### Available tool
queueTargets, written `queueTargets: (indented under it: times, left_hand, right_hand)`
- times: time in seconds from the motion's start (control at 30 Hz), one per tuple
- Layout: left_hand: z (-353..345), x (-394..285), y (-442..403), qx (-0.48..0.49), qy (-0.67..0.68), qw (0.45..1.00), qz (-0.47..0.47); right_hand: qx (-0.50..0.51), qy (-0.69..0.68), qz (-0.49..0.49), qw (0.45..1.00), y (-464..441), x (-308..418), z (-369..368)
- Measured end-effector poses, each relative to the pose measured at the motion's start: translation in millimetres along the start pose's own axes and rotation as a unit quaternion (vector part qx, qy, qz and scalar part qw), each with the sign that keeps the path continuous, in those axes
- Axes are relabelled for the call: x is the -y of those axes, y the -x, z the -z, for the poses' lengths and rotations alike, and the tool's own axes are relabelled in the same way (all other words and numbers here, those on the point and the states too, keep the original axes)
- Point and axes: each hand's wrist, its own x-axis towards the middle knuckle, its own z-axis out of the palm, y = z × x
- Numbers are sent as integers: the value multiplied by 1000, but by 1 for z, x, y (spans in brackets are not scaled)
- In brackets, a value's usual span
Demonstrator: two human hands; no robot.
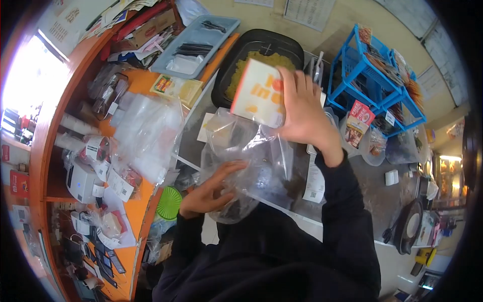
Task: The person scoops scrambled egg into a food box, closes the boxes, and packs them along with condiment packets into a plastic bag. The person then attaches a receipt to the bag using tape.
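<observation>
My right hand (309,110) grips a white cardboard food box (259,93) with orange lettering and a red edge, its fingers over the right side. The box is raised and tilted above the mouth of a clear plastic bag (266,156). Lower left, my left hand (214,190) is at the bag's near side with the fingers bent against the film; how firmly it holds the plastic is partly hidden. Behind the box stands a black pan (221,83) with yellow food in it. Another pale box or card (205,128) lies left of the bag.
An orange counter (146,201) on the left bears plastic bags (148,133), a receipt printer (83,181) and a blue tray (193,50) of black cutlery. At right are blue racks (372,75) with packets, a receipt (314,178) and a round dark pan (410,224). A green basket (169,203) sits low.
</observation>
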Motion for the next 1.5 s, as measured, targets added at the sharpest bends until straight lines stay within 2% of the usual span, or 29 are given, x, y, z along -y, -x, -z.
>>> queueTargets:
  times: [0.07, 0.1, 0.17, 0.2, 0.27, 0.33, 0.47, 0.53, 0.57, 0.6, 0.7, 0.77, 0.83, 0.93, 1.0, 1.07, 1.17, 1.3, 1.37, 1.4, 1.43, 1.47, 1.5]
  left_hand:
    - [-12, 3, -5, 16, 86, 993, 76]
    - [-15, 10, -9, 25, 96, 994, 35]
    - [-22, 17, -14, 42, 74, 996, 11]
    - [-22, 17, -18, 51, 41, 998, 27]
    - [-26, 24, -26, 41, 20, 991, 123]
    - [-28, 50, -36, 1, 22, 988, 152]
    - [-33, 150, -42, -167, 54, 984, -14]
    - [-33, 194, -33, -233, 51, 969, -61]
    - [-32, 212, -27, -258, 47, 962, -77]
    - [-32, 228, -20, -278, 44, 955, -90]
    - [-27, 251, -7, -314, 30, 942, -114]
    - [-22, 244, -1, -325, 9, 939, -115]
    - [-13, 204, 2, -318, -30, 945, -75]
    - [-7, 157, -9, -327, -221, 915, -80]
    - [-11, 106, -18, -347, -380, 850, -114]
    - [-18, 47, -19, -333, -336, 873, -121]
    - [-27, 15, -33, -288, -310, 893, -154]
    - [-19, 13, -49, -282, -326, 890, -146]
    - [-19, 10, -48, -267, -316, 900, -135]
    - [-24, 6, -49, -264, -312, 903, -133]
    - [-28, 3, -50, -262, -307, 905, -131]
    - [-31, 1, -52, -260, -304, 908, -130]
    - [-33, 2, -54, -265, -304, 906, -132]
  right_hand:
    - [-18, -10, 55, 998, -5, 16, 36]
    - [-6, -1, 71, 997, -5, 24, 51]
    - [17, 13, 103, 994, -3, 38, 70]
    - [33, 7, 117, 993, -1, 44, 72]
    - [63, -4, 145, 987, 5, 56, 73]
    - [72, -21, 169, 983, 12, 67, 58]
    - [91, -53, 200, 974, 34, 88, -14]
    - [95, -99, 202, 970, 50, 96, -60]
    - [142, -140, 193, 961, 56, 95, -79]
    - [146, -157, 196, 957, 67, 90, -102]
    - [155, -186, 198, 950, 98, 61, -159]
    - [156, -181, 182, 954, 115, 32, -176]
    - [193, -90, 187, 959, 125, 8, -176]
    - [225, 31, 148, 963, 133, 7, -161]
    - [253, 77, 89, 960, 142, 10, -160]
    - [293, 99, 4, 951, 153, 7, -169]
    - [304, 69, -31, 950, 152, 10, -141]
    - [208, 295, -25, 932, 173, -7, -90]
    - [283, 127, -37, 950, 154, -18, 6]
    - [303, -27, -43, 952, 141, -27, 47]
    - [316, -181, -48, 930, 130, -44, 76]
    - [248, -354, -129, 893, 130, -74, 86]
    - [170, -512, -202, 817, 129, -107, 89]
